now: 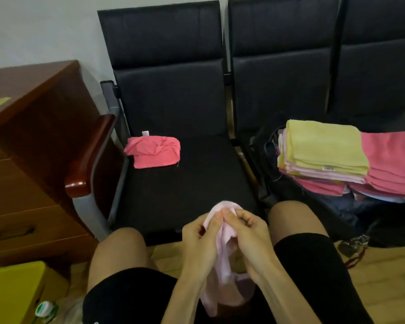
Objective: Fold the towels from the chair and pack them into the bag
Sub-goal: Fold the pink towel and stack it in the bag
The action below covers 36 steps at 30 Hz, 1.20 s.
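**Finding the edge of a pale pink towel before the fold**

Both hands meet at 6 o'clock, above the person's lap. The left hand [200, 239] and the right hand [248, 232] are each closed in a pinch on the top hem of the pale pink towel [222, 260], thumbs touching side by side; the rest of the cloth hangs slack between the knees. Judged from this, the step in hand is gathering the towel's upper edge, with no fold yet made. The next move likely calls for sliding the pinches apart along the hem to the two corners, so the cloth spreads flat and can be doubled over.

On the seat of the chair [187, 174] ahead, at 11 o'clock, one crumpled red towel [153, 151] lies unfolded, seemingly the last one waiting. At 2 o'clock the folded stack [337, 157], yellow on top with pinks beneath, rests on the open dark bag [267, 146] on the neighbouring seat.
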Available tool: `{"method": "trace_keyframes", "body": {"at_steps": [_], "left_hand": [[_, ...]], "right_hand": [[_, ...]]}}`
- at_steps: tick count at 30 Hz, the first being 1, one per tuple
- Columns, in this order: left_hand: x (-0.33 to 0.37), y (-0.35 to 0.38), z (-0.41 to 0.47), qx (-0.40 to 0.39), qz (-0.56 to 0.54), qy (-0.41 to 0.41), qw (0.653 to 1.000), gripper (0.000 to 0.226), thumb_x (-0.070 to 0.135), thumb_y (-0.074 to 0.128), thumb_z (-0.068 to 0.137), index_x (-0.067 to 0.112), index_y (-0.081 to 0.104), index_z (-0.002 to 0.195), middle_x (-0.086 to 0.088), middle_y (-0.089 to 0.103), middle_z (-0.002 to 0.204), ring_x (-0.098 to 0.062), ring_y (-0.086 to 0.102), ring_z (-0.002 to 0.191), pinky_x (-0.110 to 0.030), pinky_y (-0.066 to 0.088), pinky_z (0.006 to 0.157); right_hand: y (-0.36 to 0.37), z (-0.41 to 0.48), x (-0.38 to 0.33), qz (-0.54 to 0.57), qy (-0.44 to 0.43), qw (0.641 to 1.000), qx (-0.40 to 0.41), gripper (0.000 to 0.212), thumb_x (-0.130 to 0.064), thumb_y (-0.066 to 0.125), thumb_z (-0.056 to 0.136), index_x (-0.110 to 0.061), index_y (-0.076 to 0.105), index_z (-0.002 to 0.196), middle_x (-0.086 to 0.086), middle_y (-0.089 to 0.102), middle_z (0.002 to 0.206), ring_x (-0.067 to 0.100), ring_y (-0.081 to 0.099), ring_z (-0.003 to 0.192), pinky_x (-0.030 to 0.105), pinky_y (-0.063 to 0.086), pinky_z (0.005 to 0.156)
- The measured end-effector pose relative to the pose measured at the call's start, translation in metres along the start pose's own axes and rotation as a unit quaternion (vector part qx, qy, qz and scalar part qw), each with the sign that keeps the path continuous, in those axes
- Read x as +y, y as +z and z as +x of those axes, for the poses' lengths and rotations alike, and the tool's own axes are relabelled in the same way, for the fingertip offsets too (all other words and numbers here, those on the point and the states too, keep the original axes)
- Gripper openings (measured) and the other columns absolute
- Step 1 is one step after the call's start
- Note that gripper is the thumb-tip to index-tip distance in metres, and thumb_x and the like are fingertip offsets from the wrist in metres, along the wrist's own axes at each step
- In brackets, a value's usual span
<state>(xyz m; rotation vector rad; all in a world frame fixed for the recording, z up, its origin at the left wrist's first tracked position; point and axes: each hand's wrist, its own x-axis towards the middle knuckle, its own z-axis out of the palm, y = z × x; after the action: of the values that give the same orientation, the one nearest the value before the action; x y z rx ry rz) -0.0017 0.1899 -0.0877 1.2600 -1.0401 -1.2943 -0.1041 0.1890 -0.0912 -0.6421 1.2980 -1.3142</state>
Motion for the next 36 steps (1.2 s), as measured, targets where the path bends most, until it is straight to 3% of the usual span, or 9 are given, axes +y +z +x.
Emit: {"method": "trace_keyframes", "body": {"at_steps": [5, 12, 15, 18, 24, 28, 31, 33, 36], "left_hand": [[0.02, -0.002, 0.036, -0.047, 0.011, 0.062, 0.997, 0.025, 0.023, 0.059, 0.097, 0.002, 0.073, 0.095, -0.017, 0.073, 0.088, -0.023, 0.073, 0.084, -0.024, 0.055, 0.069], [0.019, -0.001, 0.064, -0.08, 0.008, 0.067, 0.995, 0.036, 0.036, 0.059, 0.088, 0.004, 0.071, 0.101, -0.015, 0.073, 0.091, -0.024, 0.071, 0.086, -0.029, 0.057, 0.072], [0.005, -0.003, 0.058, -0.093, 0.06, 0.054, 0.992, 0.028, 0.031, 0.079, 0.082, 0.016, 0.069, 0.103, -0.007, 0.071, 0.097, -0.021, 0.071, 0.092, -0.034, 0.06, 0.078], [-0.003, -0.007, 0.062, -0.077, 0.147, 0.092, 0.982, 0.024, 0.019, 0.08, 0.08, 0.024, 0.068, 0.1, -0.001, 0.068, 0.096, -0.017, 0.068, 0.092, -0.035, 0.059, 0.078], [0.009, -0.001, 0.064, -0.089, 0.172, 0.1, 0.976, 0.008, 0.019, 0.063, 0.095, 0.017, 0.07, 0.096, -0.003, 0.067, 0.089, -0.017, 0.068, 0.083, -0.025, 0.056, 0.07], [0.009, 0.004, 0.062, -0.08, 0.09, 0.022, 0.993, 0.025, 0.03, 0.05, 0.1, 0.016, 0.07, 0.1, -0.008, 0.074, 0.092, -0.023, 0.072, 0.09, -0.034, 0.06, 0.077], [0.016, 0.001, 0.065, -0.059, 0.034, -0.003, 0.998, 0.035, 0.035, 0.045, 0.101, 0.013, 0.072, 0.102, -0.009, 0.076, 0.094, -0.022, 0.073, 0.092, -0.033, 0.06, 0.079], [0.022, -0.003, 0.067, -0.064, 0.007, -0.011, 0.998, 0.038, 0.04, 0.048, 0.096, 0.011, 0.071, 0.103, -0.01, 0.076, 0.095, -0.024, 0.073, 0.093, -0.034, 0.06, 0.081], [0.028, -0.008, 0.063, -0.058, -0.039, -0.053, 0.996, 0.043, 0.046, 0.055, 0.084, 0.008, 0.069, 0.102, -0.013, 0.075, 0.093, -0.029, 0.071, 0.092, -0.039, 0.059, 0.079]], "right_hand": [[0.012, 0.027, -0.041, -0.045, -0.053, 0.997, -0.034, 0.017, -0.021, 0.073, 0.087, -0.004, 0.074, 0.085, 0.028, 0.07, 0.088, 0.042, 0.069, 0.087, 0.054, 0.058, 0.084], [0.01, 0.067, -0.056, -0.1, -0.066, 0.985, -0.124, 0.023, -0.024, 0.068, 0.09, -0.001, 0.072, 0.091, 0.013, 0.072, 0.081, 0.02, 0.067, 0.07, 0.025, 0.052, 0.057], [0.003, 0.071, -0.041, -0.079, -0.018, 0.987, -0.137, 0.02, -0.025, 0.068, 0.09, -0.007, 0.075, 0.092, 0.012, 0.074, 0.087, 0.025, 0.071, 0.083, 0.033, 0.058, 0.073], [-0.001, 0.073, -0.033, -0.095, 0.006, 0.982, -0.161, 0.019, -0.028, 0.068, 0.089, -0.012, 0.078, 0.091, 0.013, 0.075, 0.093, 0.026, 0.072, 0.094, 0.043, 0.055, 0.091], [-0.013, 0.073, -0.033, -0.101, -0.018, 0.98, -0.171, 0.037, -0.048, 0.07, 0.074, -0.019, 0.079, 0.096, 0.009, 0.075, 0.101, 0.025, 0.068, 0.103, 0.041, 0.054, 0.094], [-0.016, 0.073, -0.028, -0.073, -0.023, 0.989, -0.128, 0.017, -0.025, 0.071, 0.086, -0.01, 0.076, 0.092, 0.013, 0.072, 0.097, 0.027, 0.067, 0.093, 0.036, 0.055, 0.085], [-0.019, 0.078, -0.028, -0.036, -0.026, 0.997, -0.061, 0.018, -0.015, 0.074, 0.083, -0.003, 0.067, 0.094, 0.018, 0.069, 0.097, 0.029, 0.066, 0.095, 0.038, 0.052, 0.083], [-0.021, 0.083, -0.029, -0.022, -0.012, 0.999, -0.037, 0.026, -0.015, 0.077, 0.081, -0.01, 0.065, 0.103, 0.013, 0.071, 0.105, 0.026, 0.067, 0.105, 0.038, 0.052, 0.089], [-0.025, 0.082, -0.028, -0.025, 0.024, 0.996, -0.083, 0.07, -0.034, 0.085, 0.063, -0.023, 0.058, 0.127, 0.001, 0.071, 0.115, 0.019, 0.066, 0.11, 0.04, 0.051, 0.1]]}}
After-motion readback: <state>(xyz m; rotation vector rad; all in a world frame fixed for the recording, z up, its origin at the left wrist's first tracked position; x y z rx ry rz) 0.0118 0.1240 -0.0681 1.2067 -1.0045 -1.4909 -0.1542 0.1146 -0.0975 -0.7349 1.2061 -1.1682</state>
